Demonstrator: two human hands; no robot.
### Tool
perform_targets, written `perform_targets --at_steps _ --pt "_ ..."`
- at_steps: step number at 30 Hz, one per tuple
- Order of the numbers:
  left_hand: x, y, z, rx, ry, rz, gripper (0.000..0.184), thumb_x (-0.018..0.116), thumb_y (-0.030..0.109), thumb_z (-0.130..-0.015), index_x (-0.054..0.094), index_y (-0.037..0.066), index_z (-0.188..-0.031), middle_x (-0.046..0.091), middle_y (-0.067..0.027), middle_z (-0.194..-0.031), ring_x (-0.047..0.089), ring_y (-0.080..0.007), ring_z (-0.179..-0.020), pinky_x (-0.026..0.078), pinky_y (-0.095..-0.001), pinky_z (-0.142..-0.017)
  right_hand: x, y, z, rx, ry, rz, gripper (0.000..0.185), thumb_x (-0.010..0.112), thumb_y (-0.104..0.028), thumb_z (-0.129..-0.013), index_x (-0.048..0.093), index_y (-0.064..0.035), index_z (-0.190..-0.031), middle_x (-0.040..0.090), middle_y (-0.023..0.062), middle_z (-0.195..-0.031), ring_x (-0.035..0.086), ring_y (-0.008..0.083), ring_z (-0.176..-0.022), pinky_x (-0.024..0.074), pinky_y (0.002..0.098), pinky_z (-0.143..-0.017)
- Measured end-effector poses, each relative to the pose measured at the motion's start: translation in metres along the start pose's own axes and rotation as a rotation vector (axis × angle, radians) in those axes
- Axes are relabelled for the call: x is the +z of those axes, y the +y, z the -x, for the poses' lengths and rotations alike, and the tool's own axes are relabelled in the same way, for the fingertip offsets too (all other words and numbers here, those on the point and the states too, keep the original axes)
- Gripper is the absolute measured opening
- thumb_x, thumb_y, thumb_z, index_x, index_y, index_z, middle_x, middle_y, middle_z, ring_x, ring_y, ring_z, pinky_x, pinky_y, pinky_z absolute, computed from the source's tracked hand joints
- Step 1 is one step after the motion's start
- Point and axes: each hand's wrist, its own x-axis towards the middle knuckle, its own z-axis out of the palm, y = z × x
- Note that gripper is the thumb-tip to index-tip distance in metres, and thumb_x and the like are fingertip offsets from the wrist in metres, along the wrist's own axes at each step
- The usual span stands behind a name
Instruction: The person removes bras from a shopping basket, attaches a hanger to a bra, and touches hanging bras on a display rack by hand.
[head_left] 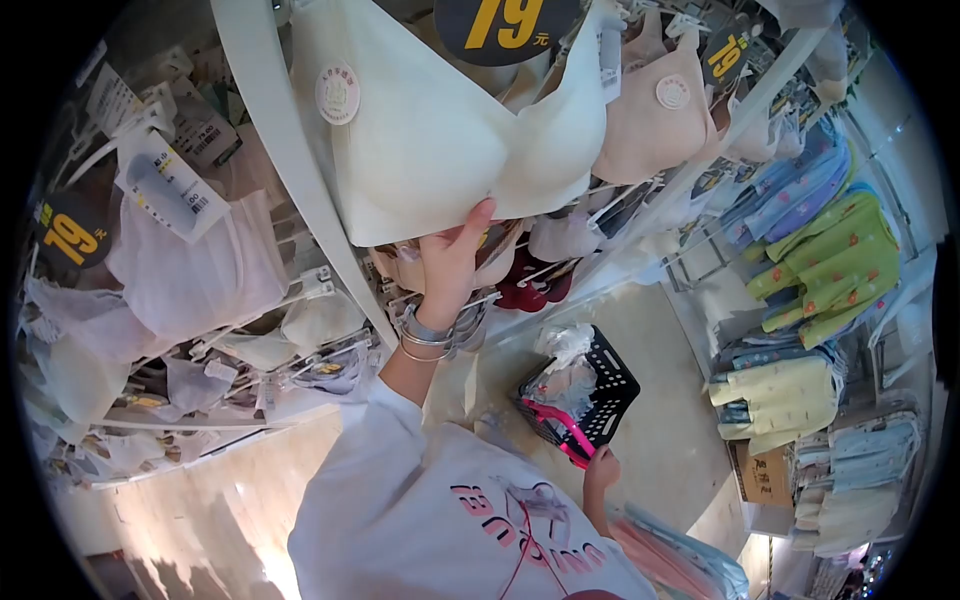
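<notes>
My left hand [455, 262], with several bracelets at the wrist, pinches the lower edge of a white bra [420, 150]. The thumb lies on the front of the fabric and the fingers go behind it, partly hidden. This bra hangs on the rack and bears a round sticker on its left cup. Low on the right, my right hand [602, 468] is closed around the pink handle [562, 425] of a black shopping basket [612, 385]. Clear plastic packaging [568, 375] lies inside the basket. Pink and pale blue garments [680, 555] hang by my right forearm.
A beige bra [655, 110] hangs right of the white one. Dark round price signs [505, 25] reading 79 mark the racks. More pale bras [195, 265] fill the left rack. Along the right wall hang a green top [845, 265] and other clothes, above a cardboard box [762, 473].
</notes>
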Motion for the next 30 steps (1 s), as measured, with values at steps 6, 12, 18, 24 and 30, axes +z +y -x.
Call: perform_targets --at_steps 6,12,18,24,30 --pt "0.005 0.013 0.014 0.001 0.041 -0.062 0.02 0.066 0.004 -0.086 0.062 -0.001 -0.105 0.065 -0.0058 -0.1 0.062 -0.0121 -0.087 0.051 -0.0266 -0.079 0.02 0.013 -0.034 -0.106 0.144 -0.427 0.023 0.054 -0.02 -0.09 0.065 -0.0002 -0.091 0.065 0.017 -0.081 0.063 0.0305 -0.074 0.0474 0.0397 -0.065" --pt "0.006 0.028 0.025 -0.072 -0.015 -0.036 0.021 0.063 0.004 -0.088 0.06 0.0 -0.108 0.065 -0.0081 -0.105 0.064 -0.0161 -0.093 0.053 -0.0313 -0.083 -0.06 -0.122 -0.073 -0.417 -0.057 -0.912 0.014 0.056 -0.01 -0.09 0.061 0.0009 -0.098 0.061 0.0094 -0.087 0.059 0.0179 -0.079 0.0467 0.0293 -0.072" --pt "-0.018 0.049 0.031 -0.084 0.036 0.182 0.021 0.052 0.01 -0.095 0.057 0.001 -0.114 0.063 -0.0107 -0.11 0.06 -0.0221 -0.105 0.051 -0.0376 -0.091 -0.136 -0.254 -0.099 -0.87 -0.653 -1.279 0.026 0.052 -0.007 -0.092 0.053 0.0002 -0.117 0.056 0.0079 -0.114 0.056 0.0166 -0.104 0.0414 0.0287 -0.093" --pt "-0.034 0.065 0.04 -0.12 0.019 0.19 0.024 0.05 0.011 -0.096 0.055 0.0 -0.116 0.061 -0.0139 -0.115 0.061 -0.0252 -0.106 0.048 -0.0415 -0.098 -0.2 -0.337 -0.085 -1.004 -1.076 -1.596 0.046 0.052 -0.009 -0.093 0.036 -0.0001 -0.136 0.045 0.0104 -0.134 0.047 0.0197 -0.12 0.0385 0.0335 -0.099" --pt "-0.039 0.066 0.048 -0.148 -0.083 0.15 0.026 0.048 0.014 -0.098 0.053 0.001 -0.12 0.059 -0.0149 -0.121 0.059 -0.0265 -0.11 0.047 -0.0431 -0.099 -0.24 -0.395 -0.079 -0.692 -1.367 -2.041 0.044 0.05 -0.017 -0.096 0.037 0.001 -0.134 0.044 0.015 -0.136 0.045 0.0258 -0.123 0.0375 0.0415 -0.104"
